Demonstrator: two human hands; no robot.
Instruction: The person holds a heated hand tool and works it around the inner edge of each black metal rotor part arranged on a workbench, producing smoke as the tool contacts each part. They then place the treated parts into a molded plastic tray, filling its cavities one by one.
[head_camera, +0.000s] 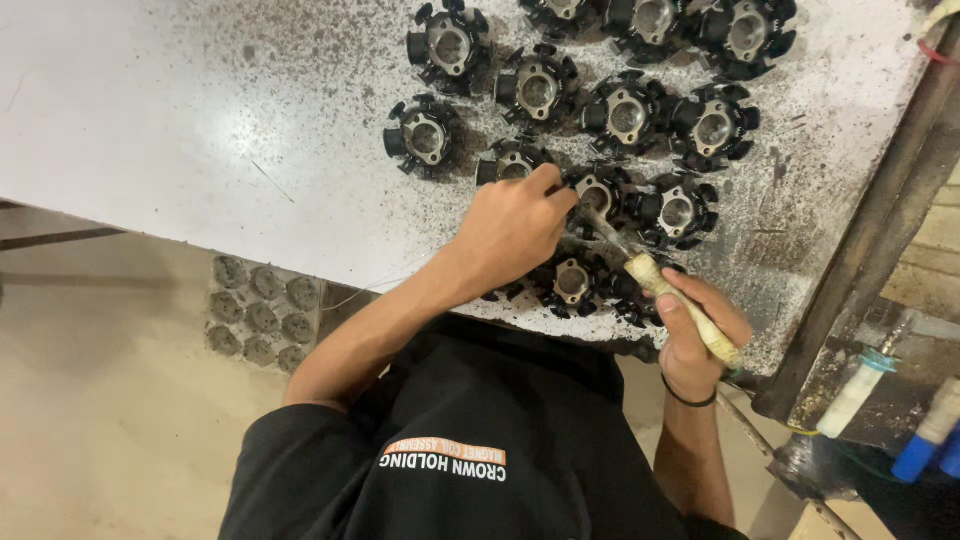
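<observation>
at centre frame your left hand (510, 225) has its fingers curled together, pinching the rim of a black stator core (603, 188) on the speckled white table (200, 120). to its lower right, your right hand (695, 340) is clamped around a pale-handled tool (680, 300) whose tip reaches that core.

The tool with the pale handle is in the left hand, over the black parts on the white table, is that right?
Not quite: the head view shows the right hand gripping the tool. The rest stands: it is over black parts on the white table.
</observation>
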